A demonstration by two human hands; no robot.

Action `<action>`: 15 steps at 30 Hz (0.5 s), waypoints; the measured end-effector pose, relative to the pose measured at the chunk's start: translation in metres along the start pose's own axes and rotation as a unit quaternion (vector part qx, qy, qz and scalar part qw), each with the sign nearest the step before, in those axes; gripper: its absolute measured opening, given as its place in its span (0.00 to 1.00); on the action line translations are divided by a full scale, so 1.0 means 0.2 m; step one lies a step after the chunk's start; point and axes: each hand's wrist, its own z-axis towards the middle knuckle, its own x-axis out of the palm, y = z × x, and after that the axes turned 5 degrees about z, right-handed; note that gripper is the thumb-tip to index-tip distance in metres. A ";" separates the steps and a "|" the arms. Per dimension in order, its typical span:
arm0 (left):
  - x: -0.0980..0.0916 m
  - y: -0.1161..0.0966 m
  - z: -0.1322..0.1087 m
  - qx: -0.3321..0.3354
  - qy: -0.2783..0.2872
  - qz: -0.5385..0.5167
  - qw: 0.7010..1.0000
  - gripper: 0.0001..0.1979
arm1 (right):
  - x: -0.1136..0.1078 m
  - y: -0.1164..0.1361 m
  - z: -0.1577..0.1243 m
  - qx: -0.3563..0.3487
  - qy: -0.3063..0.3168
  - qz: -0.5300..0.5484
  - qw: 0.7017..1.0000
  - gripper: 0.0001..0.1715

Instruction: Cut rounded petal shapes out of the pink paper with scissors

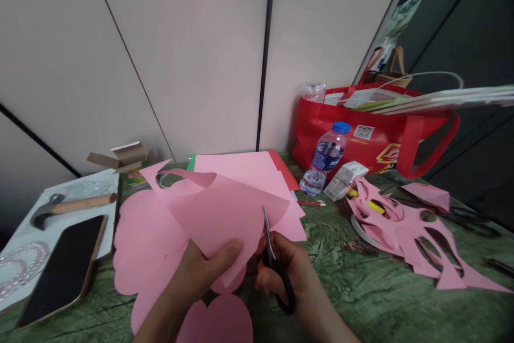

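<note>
My left hand (201, 273) pinches a sheet of pink paper (217, 209) near its lower edge, thumb on top, and holds it raised above the green table (353, 289). My right hand (289, 268) is closed round the black handles of a pair of scissors (273, 257). Their blades point up into the right edge of the pink sheet. More pink cut shapes (140, 241) with rounded edges lie under and to the left of my hands.
A phone (64, 268) and a hammer (72, 206) lie on a white tray at the left. A water bottle (325, 158), a red bag (373, 134), a small carton (345, 180) and pink paper scraps (409, 230) are at the right. A wall stands close behind.
</note>
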 end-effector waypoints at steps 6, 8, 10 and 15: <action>-0.01 0.01 0.00 -0.007 0.006 -0.003 1.000 0.12 | -0.01 0.01 0.00 0.007 0.017 -0.021 1.000 0.23; -0.01 0.00 0.00 -0.011 0.003 0.000 1.000 0.13 | -0.01 0.01 0.00 0.013 0.011 -0.022 1.000 0.23; -0.01 0.00 0.00 -0.014 0.002 0.002 1.000 0.12 | 0.00 0.01 0.00 0.014 0.001 -0.013 1.000 0.22; -0.01 -0.01 0.00 -0.012 0.006 -0.009 1.000 0.12 | 0.02 0.03 -0.01 0.015 -0.017 0.008 1.000 0.21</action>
